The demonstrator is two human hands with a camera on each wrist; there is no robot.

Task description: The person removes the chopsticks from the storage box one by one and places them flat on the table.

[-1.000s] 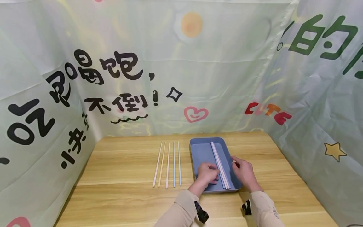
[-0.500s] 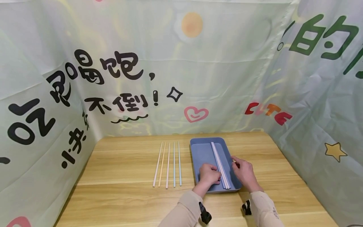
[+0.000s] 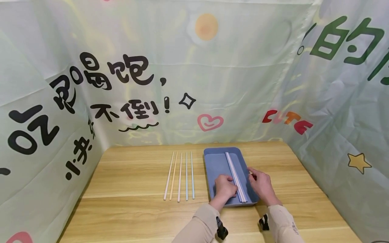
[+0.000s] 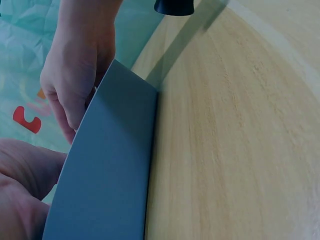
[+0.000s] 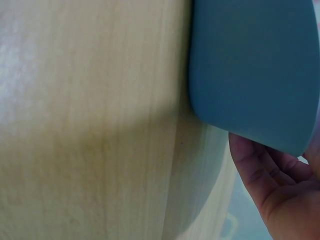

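A shallow blue tray (image 3: 217, 160) lies on the table, with a bundle of pale pink, white and blue chopsticks (image 3: 232, 168) along its right side. My left hand (image 3: 225, 186) is inside the tray, its fingers bent and its fingertips right at the bundle's left edge. Whether they pinch a chopstick I cannot tell. My right hand (image 3: 261, 184) grips the tray's right wall. In the right wrist view its fingers (image 5: 250, 165) lie against the outside of that wall. The tray's near wall (image 4: 110, 165) hides the chopsticks in the left wrist view.
Several separate chopsticks (image 3: 180, 177), pink, yellow and light blue, lie in a row on the wooden table (image 3: 127, 182) left of the tray. A printed cloth (image 3: 170, 84) stands around the back and both sides. Black straps with cameras (image 3: 221, 229) sit at the wrists.
My left hand has shifted slightly right, toward the chopstick bundle, with the bundle's near end moving a touch right. My right hand keeps its place on the tray wall.
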